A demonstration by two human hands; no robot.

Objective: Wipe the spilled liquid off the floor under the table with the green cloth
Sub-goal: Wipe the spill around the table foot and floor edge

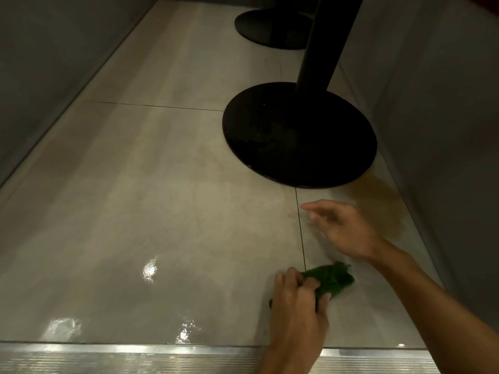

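Left hand (297, 295) grips the bunched green cloth (334, 279), seemingly ready to wipe; right hand (343, 228), fingers spread, hovers beside the spill (383, 206)

The floor (162, 171) is shiny pale tile (with thin dark lines). A round black table foot (297, 136) stands on it. At its 5 o'clock lies a brownish puddle (383, 209). At 6 o'clock a green cloth (334, 279) seems to touch the floor. A second foot (270, 28) stands at 12 o'clock.

Glossy beige tiled floor (162, 171), black round table bases (297, 136), grey walls (54, 49).
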